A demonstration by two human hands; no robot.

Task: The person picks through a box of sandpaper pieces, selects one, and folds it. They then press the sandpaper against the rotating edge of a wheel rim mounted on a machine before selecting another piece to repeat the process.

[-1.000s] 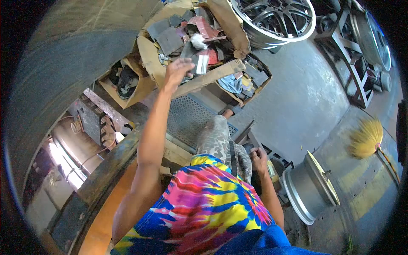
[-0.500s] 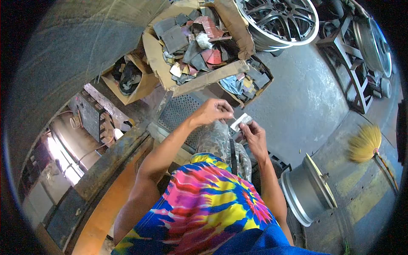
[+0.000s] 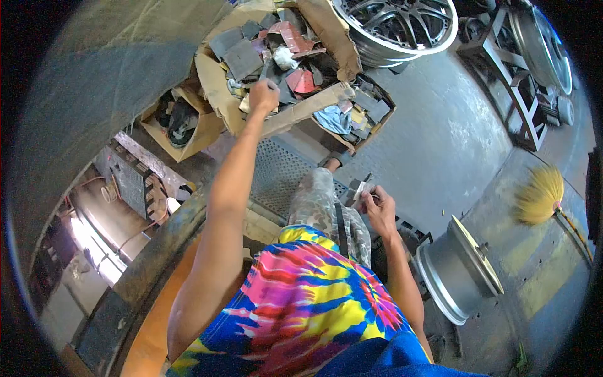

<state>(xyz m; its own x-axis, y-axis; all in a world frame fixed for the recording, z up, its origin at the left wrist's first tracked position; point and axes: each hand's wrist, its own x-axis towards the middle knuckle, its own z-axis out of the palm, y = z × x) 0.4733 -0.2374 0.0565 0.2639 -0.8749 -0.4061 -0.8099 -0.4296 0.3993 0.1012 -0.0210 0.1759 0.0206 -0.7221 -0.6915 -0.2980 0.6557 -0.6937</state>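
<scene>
My left hand (image 3: 264, 96) is stretched out over the near left part of a large cardboard box (image 3: 290, 119). Its fingers are curled together, and whatever they hold, if anything, is hidden. Scraps that look like worn sandpaper (image 3: 244, 60) fill the box, grey, black and red, with a crumpled white wad (image 3: 285, 58) among them. Above my camouflage-clad knee, my right hand (image 3: 380, 210) is closed on a small flat white piece (image 3: 360, 189), which sticks out past the thumb and fingertips.
A smaller box (image 3: 382, 120) of scraps and blue cloth stands right of the large one. Another carton (image 3: 195, 139) holds dark material. Alloy wheels (image 3: 402, 28) stand at the back, a bare rim (image 3: 455, 276) at my right, near a straw broom (image 3: 541, 198). A perforated metal plate (image 3: 276, 169) lies ahead.
My left hand has left the white piece and reached forward and left over the large box. My right hand keeps the piece, lowered slightly. The view has shifted a little.
</scene>
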